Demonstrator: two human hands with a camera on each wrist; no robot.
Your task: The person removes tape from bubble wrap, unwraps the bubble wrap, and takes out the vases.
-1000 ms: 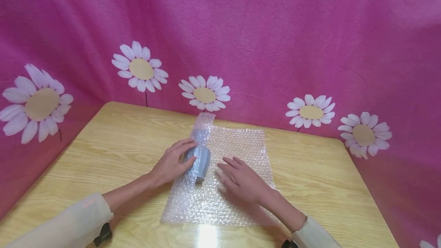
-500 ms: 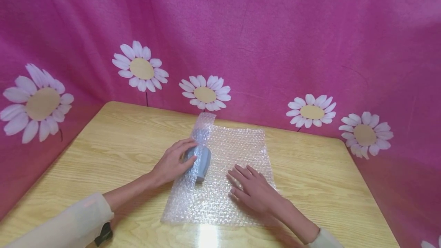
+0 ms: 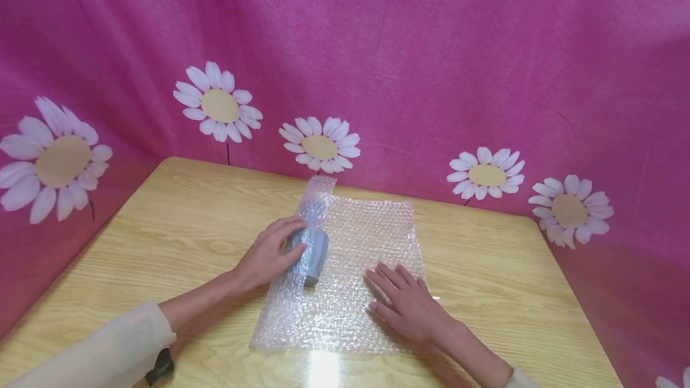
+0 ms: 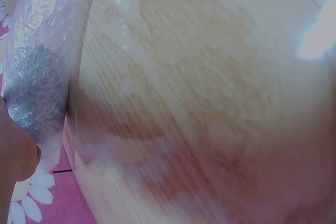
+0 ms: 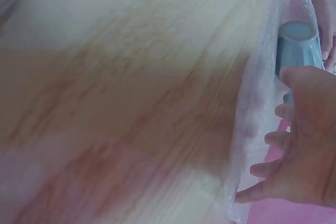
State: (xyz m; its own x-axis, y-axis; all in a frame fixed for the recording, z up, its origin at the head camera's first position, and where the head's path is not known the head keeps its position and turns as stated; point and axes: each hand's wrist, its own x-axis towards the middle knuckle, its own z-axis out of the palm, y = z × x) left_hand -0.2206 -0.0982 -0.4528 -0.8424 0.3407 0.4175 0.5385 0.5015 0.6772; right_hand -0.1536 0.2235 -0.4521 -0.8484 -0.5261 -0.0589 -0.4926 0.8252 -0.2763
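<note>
A pale blue-grey cup (image 3: 318,253) lies on its side on a sheet of bubble wrap (image 3: 372,229), whose left edge is folded over part of it. My left hand (image 3: 269,254) grips the cup through that fold, thumb and fingers curved about its left side. Farther back under the fold, a second bluish shape (image 3: 314,211) shows blurred through the plastic. On the sheet's right part, my right hand (image 3: 406,304) lies palm down with fingers spread. The right wrist view shows the cup's round base (image 5: 298,31) beyond the right thumb.
A light wood table (image 3: 501,280) carries the sheet, with a bright glare spot near its front edge. Behind and on both sides hangs a magenta cloth (image 3: 388,76) printed with white daisies.
My right hand has moved right and toward me, from beside the cup to the sheet's right part. The left hand keeps its grip on the cup.
</note>
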